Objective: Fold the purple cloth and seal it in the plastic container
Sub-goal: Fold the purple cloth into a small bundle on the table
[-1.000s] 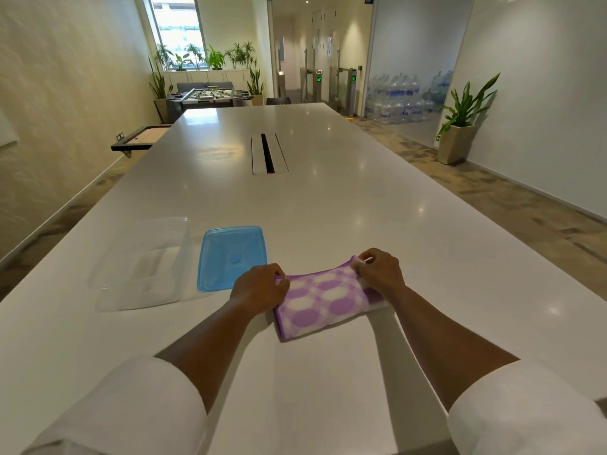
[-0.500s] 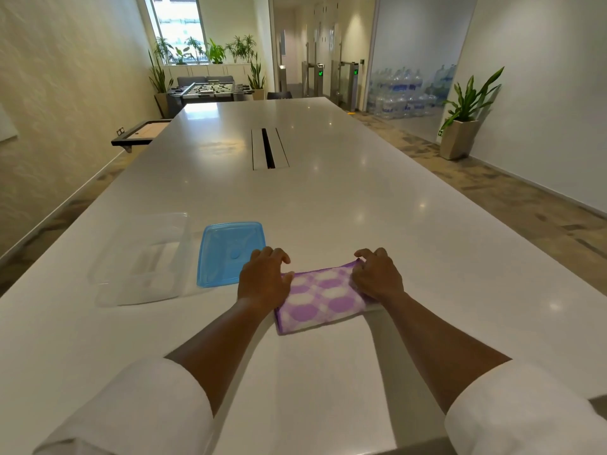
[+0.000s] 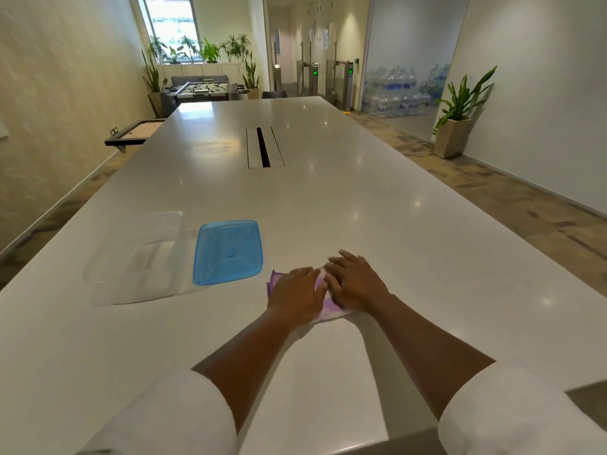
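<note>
Long white table (image 3: 328, 198) fills the room, dark cable slot (image 3: 263, 147) at its centre | beyond its far end: foosball table (image 3: 200, 90), grey sofa, potted plants, bright window (image 3: 170, 24) | right of table: patterned carpet (image 3: 512, 205), 1 planter (image 3: 455, 136) against white wall, stacked water bottles (image 3: 399, 93) behind glass | left: cream textured wall (image 3: 59, 93)
</note>
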Demonstrator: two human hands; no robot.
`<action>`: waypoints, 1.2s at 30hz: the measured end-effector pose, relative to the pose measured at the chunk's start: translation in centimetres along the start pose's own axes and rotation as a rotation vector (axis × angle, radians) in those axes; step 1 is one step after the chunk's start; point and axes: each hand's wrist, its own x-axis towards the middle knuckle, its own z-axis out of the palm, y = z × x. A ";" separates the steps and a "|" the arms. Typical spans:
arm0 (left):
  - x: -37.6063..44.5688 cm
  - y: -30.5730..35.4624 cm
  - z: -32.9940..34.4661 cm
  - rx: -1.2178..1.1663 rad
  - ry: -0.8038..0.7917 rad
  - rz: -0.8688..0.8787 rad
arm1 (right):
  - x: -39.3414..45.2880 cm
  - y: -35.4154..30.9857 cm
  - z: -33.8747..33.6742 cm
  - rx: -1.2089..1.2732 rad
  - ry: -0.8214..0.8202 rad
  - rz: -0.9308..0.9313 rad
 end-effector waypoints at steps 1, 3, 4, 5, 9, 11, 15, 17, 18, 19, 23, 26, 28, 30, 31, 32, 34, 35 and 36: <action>-0.2 -0.1 0.3 -0.004 -0.012 -0.003 | -0.4 0.0 0.2 -0.002 -0.024 0.016; -0.5 -0.4 0.8 -0.002 -0.016 0.008 | -0.7 0.2 0.6 0.002 -0.058 0.054; -0.6 -0.5 1.0 -0.004 -0.018 0.014 | -0.8 0.3 0.7 0.007 -0.071 0.074; -0.7 -0.6 1.1 -0.008 -0.025 0.015 | -0.9 0.2 0.8 0.011 -0.086 0.091; -1.2 -1.2 1.6 -0.030 -0.060 -0.028 | -1.3 0.1 0.9 0.031 -0.117 0.130; -1.3 -1.6 2.1 -0.037 -0.061 -0.061 | -1.3 0.1 1.0 0.039 -0.129 0.152; -1.4 -1.8 2.7 -0.072 -0.039 -0.102 | -1.2 0.1 1.1 0.037 -0.153 0.190; -1.4 -1.8 2.8 -0.079 -0.035 -0.102 | -1.2 0.0 1.1 0.035 -0.172 0.201; -1.4 -1.8 2.8 -0.079 -0.038 -0.100 | -1.2 0.0 1.1 0.033 -0.185 0.206; -1.3 -1.8 2.8 -0.077 -0.044 -0.098 | -1.2 -0.1 1.0 0.034 -0.198 0.212; -0.8 -1.9 2.4 -0.075 -0.091 -0.100 | -1.0 -0.4 0.2 0.079 -0.176 0.253; -0.4 -1.9 1.9 -0.095 -0.100 -0.102 | -1.0 -0.7 -0.7 0.086 0.014 0.344; -0.4 -1.8 1.5 -0.123 -0.018 -0.103 | -1.0 -0.7 -1.4 0.050 0.096 0.412; -0.4 -1.7 0.9 -0.111 0.129 -0.103 | -0.8 -0.5 -2.0 0.075 0.081 0.487; -0.4 -1.7 0.6 -0.081 0.194 -0.105 | -0.7 -0.4 -2.2 0.096 0.054 0.519; -0.3 -1.5 0.2 -0.053 0.239 -0.110 | -0.7 -0.2 -2.4 0.110 0.023 0.543; -0.1 -1.4 -0.7 -0.074 0.241 -0.140 | -0.6 -0.1 -2.8 0.115 -0.015 0.581; -0.1 -1.2 -1.2 -0.111 0.197 -0.169 | -0.5 0.0 -3.0 0.121 -0.024 0.597; 0.1 -1.0 -1.5 -0.130 0.126 -0.201 | -0.4 0.0 -3.2 0.140 -0.033 0.610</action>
